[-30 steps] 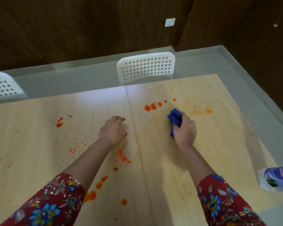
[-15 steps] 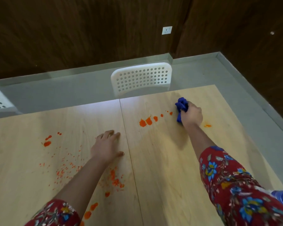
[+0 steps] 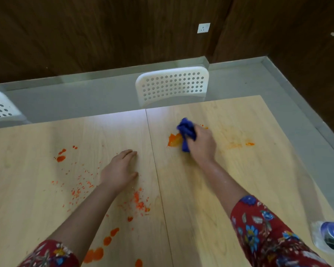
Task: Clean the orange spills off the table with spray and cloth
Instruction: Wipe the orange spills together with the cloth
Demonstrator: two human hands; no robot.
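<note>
A light wooden table [image 3: 239, 180] fills the view, with two white perforated chairs [image 3: 172, 84] along its far side and orange spills [image 3: 138, 202] scattered mostly over its left and near parts. The right hand [image 3: 201, 144] is closed around a bunched blue cloth [image 3: 186, 132], pressed on the table at an orange smear [image 3: 175, 139]; the left hand [image 3: 121, 170] lies open and flat, holding nothing. At the near right edge lies what seems a blurred spray bottle [image 3: 330, 236].
</note>
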